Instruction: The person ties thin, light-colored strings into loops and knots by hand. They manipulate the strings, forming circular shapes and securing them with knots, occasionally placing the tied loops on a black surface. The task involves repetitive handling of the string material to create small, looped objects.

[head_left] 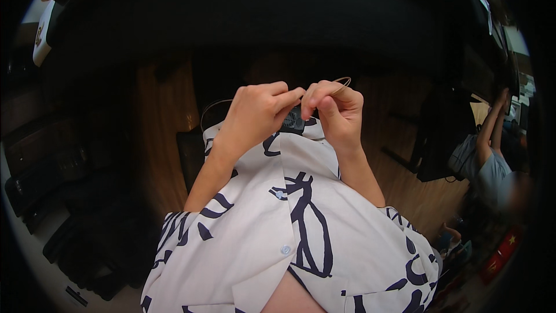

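Nearest is the white shirt [255, 243] with dark brush-like markings, its front spreading up to just below the hands. The left hand [255, 110] has its fingers bent inward; the tips are partly hidden, so I cannot tell how firmly they close or whether they grip anything. The right hand [339, 107] is curled closed on a thin pale cord [349, 83], a loop of which stands out above the fingers; another stretch curves out from behind the left hand. The fingertips of both hands meet or nearly meet.

Beneath them, at the shirt's hem, sits a small dark device [294, 123] with a round slatted face, partly covered by the left hand. Past the lap, brown wooden floor [162, 139] shows on both sides, and a black chair-like form [431, 139] stands at the right. A broad black surface, apparently a tabletop [260, 17], fills the upper part, with a white object [42, 37] at its far left.

Farther off, dark chairs [46, 179] line the left, and another person [492, 168] in a light top raises their arms at the right. Below that person lies a red item [508, 243] bearing a yellow star; its other marks are too small to read.
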`<state>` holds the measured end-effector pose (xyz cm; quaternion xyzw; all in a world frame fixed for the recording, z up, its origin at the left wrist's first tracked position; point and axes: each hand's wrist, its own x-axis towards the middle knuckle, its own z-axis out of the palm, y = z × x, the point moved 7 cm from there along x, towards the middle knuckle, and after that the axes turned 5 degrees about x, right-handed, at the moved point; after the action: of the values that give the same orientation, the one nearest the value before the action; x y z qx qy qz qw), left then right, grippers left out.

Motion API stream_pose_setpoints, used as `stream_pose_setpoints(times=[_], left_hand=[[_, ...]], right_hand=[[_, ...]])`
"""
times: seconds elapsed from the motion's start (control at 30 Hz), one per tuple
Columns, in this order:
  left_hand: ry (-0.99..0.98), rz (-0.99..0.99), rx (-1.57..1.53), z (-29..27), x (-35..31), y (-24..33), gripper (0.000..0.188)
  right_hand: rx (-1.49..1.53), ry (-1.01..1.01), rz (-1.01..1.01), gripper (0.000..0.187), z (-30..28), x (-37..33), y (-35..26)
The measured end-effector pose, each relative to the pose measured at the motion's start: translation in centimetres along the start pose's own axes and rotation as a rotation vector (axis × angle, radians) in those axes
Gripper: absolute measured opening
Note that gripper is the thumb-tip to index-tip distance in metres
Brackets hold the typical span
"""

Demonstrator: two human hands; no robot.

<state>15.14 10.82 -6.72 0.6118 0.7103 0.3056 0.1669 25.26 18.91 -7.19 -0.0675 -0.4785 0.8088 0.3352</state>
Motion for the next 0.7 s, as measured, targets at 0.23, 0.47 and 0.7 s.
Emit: stream_pose_setpoints(times=[0.23,0.47,0.7], left_hand=[[-0.045,0.023,0.029,-0.5,-0.3,1.4,0.008],[0.056,0.114,-0.025,-4.1,-0.2,3.0,0.006],[0.313,0.174,-0.087,-8.1,-2.4,3.1,0.012]], right_hand=[[-0.823,0.093,-0.055,0.018,-1.2,0.6,-1.3],[-0.891,-0.281,0.115,0.019,0.8,1.0,-1.3],[-0.240,-0.416,0.168,0.042,3.2,-0.1,-1.1]])
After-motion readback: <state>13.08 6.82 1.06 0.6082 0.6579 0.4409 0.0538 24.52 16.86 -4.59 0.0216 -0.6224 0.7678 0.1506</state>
